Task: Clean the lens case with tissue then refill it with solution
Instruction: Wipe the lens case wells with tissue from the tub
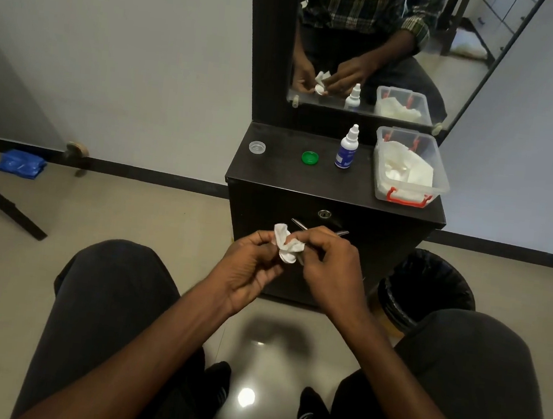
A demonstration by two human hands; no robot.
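Both hands meet above my lap, in front of the dark cabinet. My left hand (251, 268) holds the small white lens case (287, 257), mostly hidden by the tissue. My right hand (326, 270) pinches a crumpled white tissue (285, 239) and presses it into the case. On the cabinet top (282, 172) lie a clear cap (257, 147) at the left and a green cap (310, 157) in the middle. The white solution bottle (347, 148) with a blue label stands upright beside the green cap.
A clear plastic box (408, 186) with red latches holds tissues at the cabinet's right end. A mirror (390, 43) rises behind it. A black-lined bin (428, 288) stands on the floor at the right. My knees flank the hands.
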